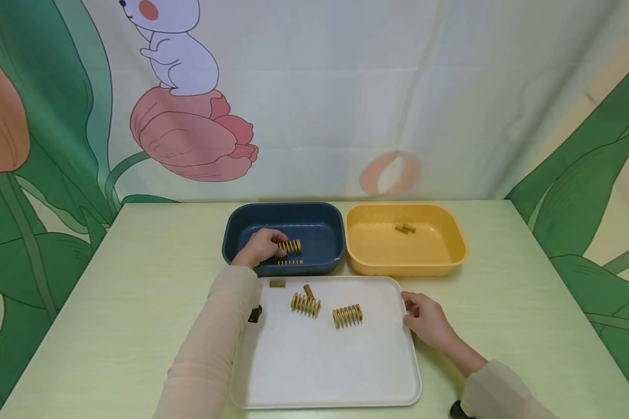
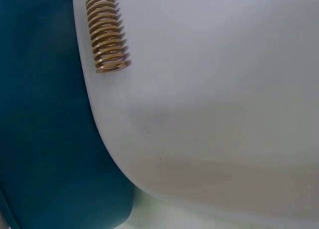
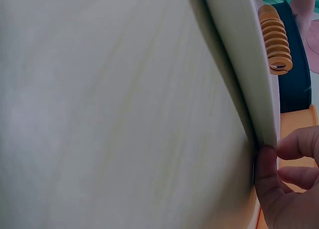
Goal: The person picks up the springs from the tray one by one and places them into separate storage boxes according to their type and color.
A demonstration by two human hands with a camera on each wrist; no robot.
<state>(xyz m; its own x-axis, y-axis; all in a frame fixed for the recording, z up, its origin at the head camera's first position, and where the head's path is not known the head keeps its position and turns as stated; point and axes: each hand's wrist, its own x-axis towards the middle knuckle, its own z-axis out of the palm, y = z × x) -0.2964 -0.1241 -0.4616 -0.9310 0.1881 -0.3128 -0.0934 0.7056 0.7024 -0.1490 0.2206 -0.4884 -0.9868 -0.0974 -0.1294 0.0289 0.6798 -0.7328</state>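
Observation:
Inside the dark blue bin (image 1: 320, 219), my left hand (image 1: 262, 245) pinches a large yellow coil spring (image 1: 292, 246) by its end. Below it in the same bin, another spring (image 1: 290, 262) shows only in part. At the right rim of the white tray (image 1: 320, 372), my right hand (image 1: 428, 320) grips the edge, with thumb and fingers (image 3: 301, 143) on either side of it in the right wrist view. On the tray lie two large springs (image 1: 347, 315) (image 1: 305, 305), and two small ones (image 1: 277, 284) (image 1: 307, 291) near the far edge. My left hand is outside the left wrist view.
A yellow bin (image 1: 382, 267) stands right of the blue one, with small springs (image 1: 405, 228) inside. Both bins sit just behind the tray on a pale green table (image 1: 503, 291). A printed curtain (image 1: 314, 105) hangs behind the table.

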